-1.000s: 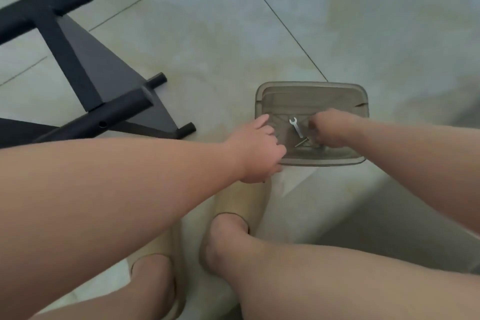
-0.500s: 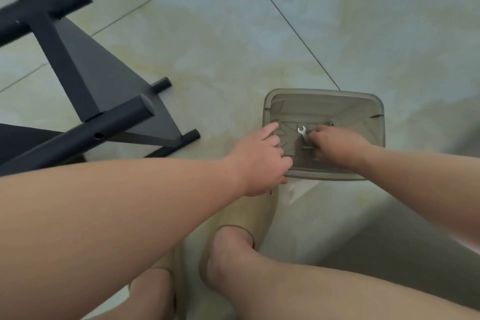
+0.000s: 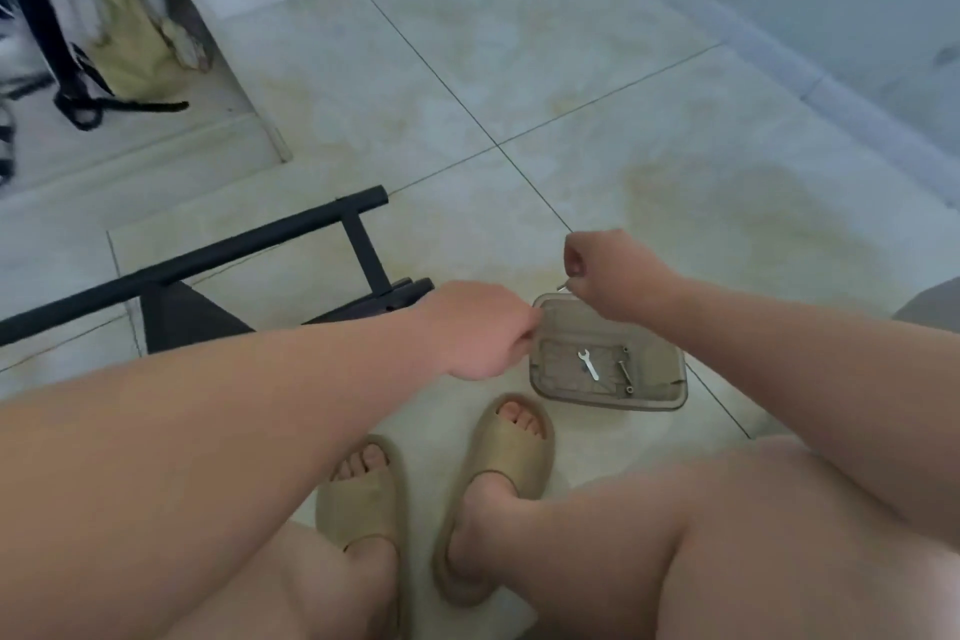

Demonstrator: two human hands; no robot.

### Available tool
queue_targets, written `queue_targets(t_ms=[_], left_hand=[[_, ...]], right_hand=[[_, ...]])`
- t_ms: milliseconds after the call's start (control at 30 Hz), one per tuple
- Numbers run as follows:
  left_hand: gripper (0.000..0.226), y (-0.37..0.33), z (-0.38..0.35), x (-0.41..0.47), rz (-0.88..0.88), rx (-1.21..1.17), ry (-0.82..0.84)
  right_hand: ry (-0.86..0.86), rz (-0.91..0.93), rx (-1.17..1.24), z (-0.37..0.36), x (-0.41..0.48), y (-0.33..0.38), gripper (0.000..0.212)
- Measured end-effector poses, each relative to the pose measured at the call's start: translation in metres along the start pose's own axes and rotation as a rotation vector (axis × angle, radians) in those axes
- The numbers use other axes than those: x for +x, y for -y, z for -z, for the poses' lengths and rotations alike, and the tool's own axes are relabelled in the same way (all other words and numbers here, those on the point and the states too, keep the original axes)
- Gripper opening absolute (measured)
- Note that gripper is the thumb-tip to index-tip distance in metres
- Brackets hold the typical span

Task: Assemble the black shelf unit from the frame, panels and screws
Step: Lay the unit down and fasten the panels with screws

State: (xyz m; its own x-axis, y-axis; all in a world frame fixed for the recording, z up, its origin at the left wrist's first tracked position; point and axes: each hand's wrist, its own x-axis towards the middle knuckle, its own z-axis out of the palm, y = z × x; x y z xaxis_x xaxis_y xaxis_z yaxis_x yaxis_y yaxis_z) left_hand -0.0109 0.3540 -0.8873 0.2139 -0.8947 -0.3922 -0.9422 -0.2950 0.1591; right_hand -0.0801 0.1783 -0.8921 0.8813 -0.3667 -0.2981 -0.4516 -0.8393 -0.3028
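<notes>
A smoky clear plastic box [image 3: 662, 369] sits on the tiled floor in front of my feet. Inside lie a small silver wrench [image 3: 588, 363] and two screws [image 3: 625, 369]. My right hand [image 3: 610, 273] hovers above the box's far corner, fingers curled round a small silver screw [image 3: 562, 285] whose tip pokes out. My left hand [image 3: 480, 330] is curled at the box's left rim; what it grips is hidden. The black shelf frame [image 3: 208, 257] lies on the floor to the left, with a dark triangular panel [image 3: 187, 322] under it.
My feet in tan slides [image 3: 506, 457] stand just before the box. A bag with black straps [image 3: 119, 26] leans at the back left beside a white cabinet. A white wall base runs along the right.
My right hand has lifted out of the box with a screw, leaving the wrench inside. My head has risen, so more of the floor and the room shows.
</notes>
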Motion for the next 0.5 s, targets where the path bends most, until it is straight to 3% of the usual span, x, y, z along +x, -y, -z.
queue_targets(t_ms=[133, 300, 400, 500], left_hand=[[0.023, 0.013, 0.009, -0.051, 0.245, -0.203, -0.005], [0.019, 0.050, 0.012, -0.095, 0.490, -0.452, -0.156], [0.017, 0.071, 0.010, -0.111, 0.604, -0.574, -0.288], [0.020, 0.083, -0.002, -0.120, 0.703, -0.683, -0.319]], right_hand=[[-0.040, 0.045, 0.126, 0.010, -0.038, 0.062, 0.014], [-0.134, 0.017, 0.408, 0.001, -0.071, 0.119, 0.015], [-0.158, -0.061, 0.629, -0.016, -0.087, 0.137, 0.014], [-0.156, -0.154, 0.732, -0.034, -0.092, 0.145, 0.009]])
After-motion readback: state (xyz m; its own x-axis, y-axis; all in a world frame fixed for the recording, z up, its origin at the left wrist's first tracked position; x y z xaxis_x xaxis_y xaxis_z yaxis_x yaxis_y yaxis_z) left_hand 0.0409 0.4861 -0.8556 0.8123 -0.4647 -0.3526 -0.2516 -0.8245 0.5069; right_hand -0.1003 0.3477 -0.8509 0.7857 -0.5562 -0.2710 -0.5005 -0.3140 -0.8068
